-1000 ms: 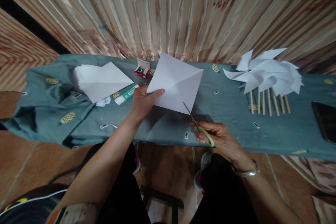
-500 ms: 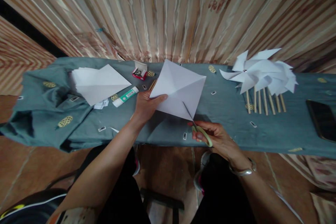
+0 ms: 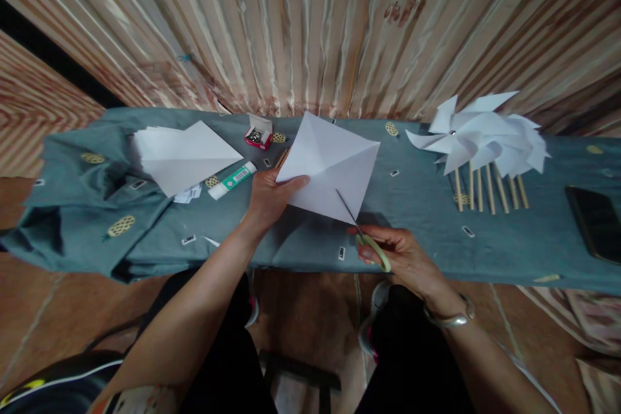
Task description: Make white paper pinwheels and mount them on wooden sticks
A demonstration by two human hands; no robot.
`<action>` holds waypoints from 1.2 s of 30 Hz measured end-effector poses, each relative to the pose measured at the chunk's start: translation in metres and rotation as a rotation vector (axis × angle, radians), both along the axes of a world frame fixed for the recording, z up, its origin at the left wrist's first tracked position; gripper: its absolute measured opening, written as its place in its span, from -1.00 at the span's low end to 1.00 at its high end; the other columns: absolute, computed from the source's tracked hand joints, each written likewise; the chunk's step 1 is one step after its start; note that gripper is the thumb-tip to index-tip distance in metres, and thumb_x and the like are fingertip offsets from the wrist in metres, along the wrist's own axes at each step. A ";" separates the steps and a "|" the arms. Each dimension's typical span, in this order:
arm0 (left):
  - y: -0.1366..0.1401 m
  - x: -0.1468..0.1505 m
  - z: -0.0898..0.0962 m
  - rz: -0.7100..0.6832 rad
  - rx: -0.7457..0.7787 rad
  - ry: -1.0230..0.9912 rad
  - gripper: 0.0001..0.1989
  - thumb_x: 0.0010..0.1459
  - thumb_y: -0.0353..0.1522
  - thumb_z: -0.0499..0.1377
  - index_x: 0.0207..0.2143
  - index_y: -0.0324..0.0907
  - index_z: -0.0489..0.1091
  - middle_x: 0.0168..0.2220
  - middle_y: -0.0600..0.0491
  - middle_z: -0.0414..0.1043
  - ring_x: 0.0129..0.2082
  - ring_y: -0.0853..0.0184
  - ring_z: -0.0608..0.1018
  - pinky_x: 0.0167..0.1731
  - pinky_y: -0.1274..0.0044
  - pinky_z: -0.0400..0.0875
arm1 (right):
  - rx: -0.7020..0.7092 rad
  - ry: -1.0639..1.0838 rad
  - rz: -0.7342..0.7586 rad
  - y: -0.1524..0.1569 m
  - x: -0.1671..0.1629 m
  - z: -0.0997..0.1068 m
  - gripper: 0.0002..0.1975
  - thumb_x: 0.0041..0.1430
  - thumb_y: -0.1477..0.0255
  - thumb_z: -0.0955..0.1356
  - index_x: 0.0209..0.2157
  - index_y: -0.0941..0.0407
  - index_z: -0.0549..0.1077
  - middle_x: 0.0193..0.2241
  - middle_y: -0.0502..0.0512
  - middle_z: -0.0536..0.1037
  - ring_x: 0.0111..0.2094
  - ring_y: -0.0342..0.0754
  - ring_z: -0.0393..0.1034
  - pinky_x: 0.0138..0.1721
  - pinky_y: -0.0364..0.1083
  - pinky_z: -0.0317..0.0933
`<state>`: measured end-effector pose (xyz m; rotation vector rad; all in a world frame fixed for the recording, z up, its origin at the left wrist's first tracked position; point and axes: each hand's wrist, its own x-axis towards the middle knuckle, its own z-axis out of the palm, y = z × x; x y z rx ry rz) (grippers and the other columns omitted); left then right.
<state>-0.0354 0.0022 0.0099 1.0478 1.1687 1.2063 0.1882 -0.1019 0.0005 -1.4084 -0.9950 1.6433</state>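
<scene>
My left hand (image 3: 275, 197) pinches a square of white paper (image 3: 330, 149) near its left corner, thumb on top. Diagonal creases cross at the middle of the sheet, which is held above the cloth. In my right hand (image 3: 395, 242) are scissors (image 3: 372, 251) with pale green handles, my fingers through the loops. Their blades lie at the sheet's near corner, along the crease that runs toward the centre; one blade shows on top of the paper. How far the cut reaches is hard to make out.
On the blue-green cloth (image 3: 310, 252) a paper stack (image 3: 179, 155), a glue stick (image 3: 233, 180) and a small red box (image 3: 259, 134) of metal pins lie to the left. White paper pinwheels (image 3: 490, 136) on wooden sticks and a phone (image 3: 594, 223) are at the right. A curtain (image 3: 301, 32) hangs behind.
Almost everything holds its place. The scissors' handles have shifted very slightly, and the view has moved a few pixels. My left hand keeps its hold on the paper.
</scene>
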 end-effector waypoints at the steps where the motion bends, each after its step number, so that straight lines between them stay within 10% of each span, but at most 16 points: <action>1: 0.000 0.000 0.000 -0.001 0.000 -0.002 -0.79 -0.19 -0.32 0.40 -0.43 -0.23 0.58 -0.48 0.10 0.55 -0.50 0.36 0.51 -0.46 0.54 0.41 | -0.005 0.006 -0.003 0.000 0.000 0.000 -0.54 -0.25 0.25 0.60 -0.23 0.09 0.65 -0.52 -0.02 0.56 -0.54 -0.23 0.30 -0.50 -0.21 0.23; 36: -0.005 0.004 -0.006 -0.084 -0.026 0.008 -0.79 -0.18 -0.34 0.40 -0.43 -0.23 0.59 -0.48 0.10 0.56 -0.52 0.36 0.52 -0.49 0.56 0.41 | -0.074 0.043 0.068 0.004 -0.001 0.004 -0.40 -0.25 0.20 0.60 -0.15 0.09 0.44 -0.57 -0.12 0.47 -0.59 -0.23 0.27 -0.55 -0.22 0.12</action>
